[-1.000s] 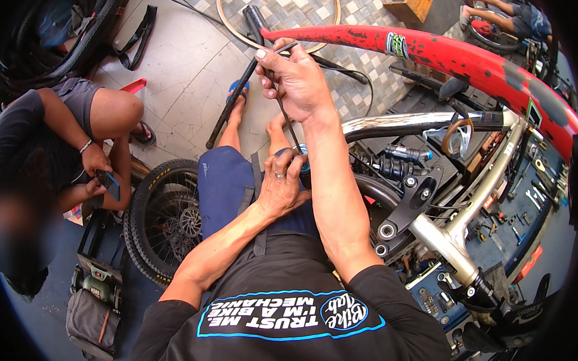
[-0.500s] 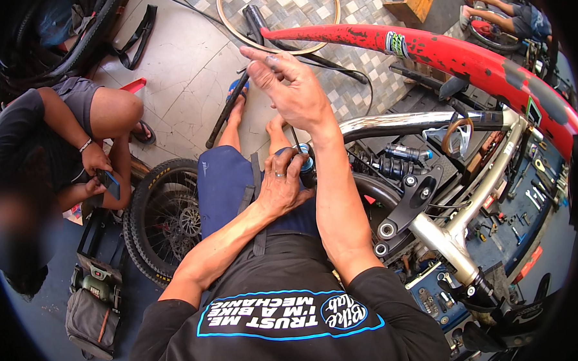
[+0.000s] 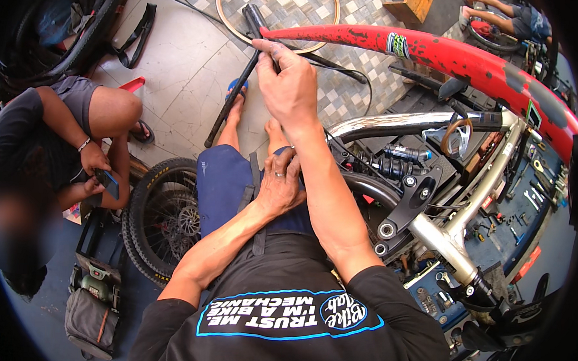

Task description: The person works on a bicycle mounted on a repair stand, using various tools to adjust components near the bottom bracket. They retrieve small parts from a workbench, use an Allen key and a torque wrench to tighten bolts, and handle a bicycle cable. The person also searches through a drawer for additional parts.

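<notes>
Near the middle of the head view, the right hand hangs above the left hand, farther out from the body. Its index finger stretches forward and to the left while the other fingers curl toward the palm; whether anything sits inside them, I cannot tell. The left hand rests by the lap, over the blue shorts, its fingers bent and spread a little; their tips end beside the right forearm, which hides what may lie past them, so its hold cannot be told either.

A black bar lies to the left of the right hand, which is the nearer of the two hands. Its long axis slants from upper right to lower left, and the index fingertip overlaps its upper part in view; touching or apart, I cannot tell. At its upper end stands the narrow tip of a red tube. To the right lie a silver bicycle frame and a black coil shock.
</notes>
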`<state>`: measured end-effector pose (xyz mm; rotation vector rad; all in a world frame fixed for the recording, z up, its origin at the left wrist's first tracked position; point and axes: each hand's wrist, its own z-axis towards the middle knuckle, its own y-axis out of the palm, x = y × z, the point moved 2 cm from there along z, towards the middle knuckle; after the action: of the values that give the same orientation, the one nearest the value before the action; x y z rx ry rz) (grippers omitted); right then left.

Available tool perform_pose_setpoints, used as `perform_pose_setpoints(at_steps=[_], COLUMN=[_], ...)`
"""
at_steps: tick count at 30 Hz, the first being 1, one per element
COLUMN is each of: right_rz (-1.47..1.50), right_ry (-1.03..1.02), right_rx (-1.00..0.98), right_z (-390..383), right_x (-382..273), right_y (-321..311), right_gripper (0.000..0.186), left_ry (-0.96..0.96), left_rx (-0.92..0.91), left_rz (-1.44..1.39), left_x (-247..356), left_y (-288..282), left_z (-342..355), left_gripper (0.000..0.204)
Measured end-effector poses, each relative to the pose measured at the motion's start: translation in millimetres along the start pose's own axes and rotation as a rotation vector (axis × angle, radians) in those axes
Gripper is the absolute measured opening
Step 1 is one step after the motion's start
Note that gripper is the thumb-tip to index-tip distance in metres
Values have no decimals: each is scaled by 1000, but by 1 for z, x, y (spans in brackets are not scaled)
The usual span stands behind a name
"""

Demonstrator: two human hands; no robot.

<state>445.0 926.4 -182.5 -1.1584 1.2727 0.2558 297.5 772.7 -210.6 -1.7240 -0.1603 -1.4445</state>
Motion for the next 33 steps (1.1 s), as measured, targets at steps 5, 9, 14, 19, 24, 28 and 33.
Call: perform_pose_setpoints(at_steps=[5,9,14,19,24,28,33], right_rz=[847,1086,1236,1195,1095,1149,1171], right_ry=[638,719,739,797,855,758,834], right_rx=[-444,-631,-758,-689,-525,-585,-496], right_z=[9,12,16,13,9,14,16], right_x=[2,13,19,19,22,19,10], right_y=[-13,-21,-29,-24,-18,-25,-28], right_gripper=[42,44,53,57,57,38,22], left_ry=[-9,-7,-8,-15,-10,-9,-7], left_rx=[7,13,-38,-34,-13,-25,-33], left_rz=[-37,-24,-37,-31,-21,-28,-28], left_x=[4,4,4,4,5,5,4], left_y=[-5,-5,-10,-8,-8,-8,-8], left_z=[7,7,7,6,7,6,7], left_gripper=[105,107,107,107,108,109,107])
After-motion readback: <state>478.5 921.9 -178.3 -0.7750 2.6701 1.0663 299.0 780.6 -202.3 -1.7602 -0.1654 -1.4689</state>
